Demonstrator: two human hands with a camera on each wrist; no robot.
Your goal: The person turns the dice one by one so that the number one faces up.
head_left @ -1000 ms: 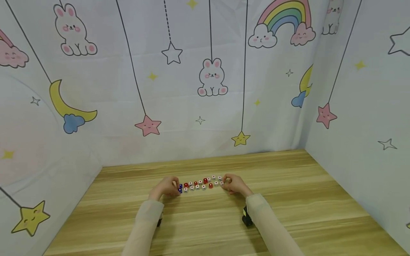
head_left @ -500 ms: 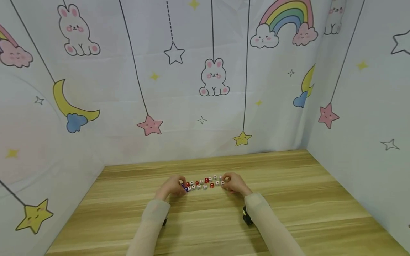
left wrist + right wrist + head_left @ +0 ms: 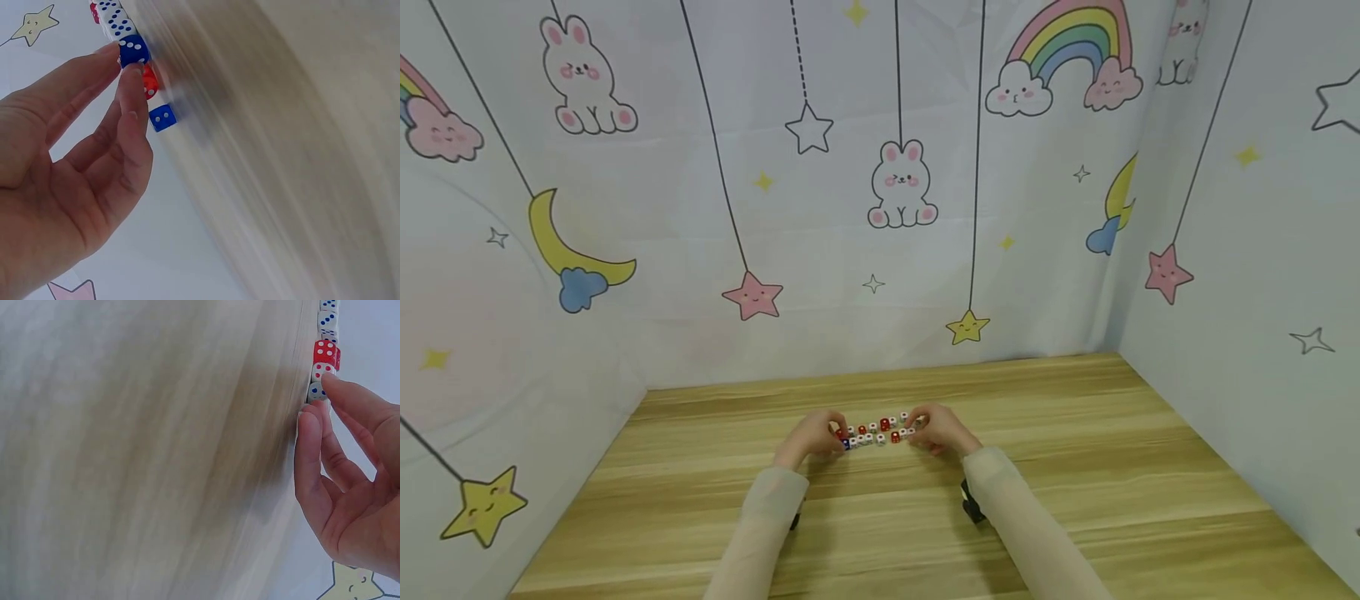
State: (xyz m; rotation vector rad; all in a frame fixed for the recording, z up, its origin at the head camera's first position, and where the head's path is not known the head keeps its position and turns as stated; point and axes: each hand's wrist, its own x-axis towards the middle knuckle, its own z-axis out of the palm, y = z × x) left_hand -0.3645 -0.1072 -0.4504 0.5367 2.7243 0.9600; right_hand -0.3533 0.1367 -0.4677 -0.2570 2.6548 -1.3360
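Note:
Two rows of small dice run side by side between the hands in the head view. My left hand (image 3: 814, 435) is at the left end, thumb and fingertips pinching a blue die (image 3: 132, 51) against a line of white dice (image 3: 119, 26). A red die (image 3: 150, 82) and another blue die (image 3: 163, 117) sit beyond those fingers. At the right end, my right hand (image 3: 942, 429) pinches a white die with blue pips (image 3: 317, 391). Against that one stands a white die with red pips (image 3: 323, 371), then a red die (image 3: 324, 352). Fingers partly hide the far row's ends.
The dice lie on a wood-grain table (image 3: 880, 533). A white curtain (image 3: 820, 225) printed with rabbits, stars and a rainbow hangs behind and at both sides. A black wrist device (image 3: 973, 502) shows under the right sleeve.
My left hand has moved right, bringing the near row's blue die up to the white dice. My right hand has shifted slightly left, bringing the white dice against the red one.

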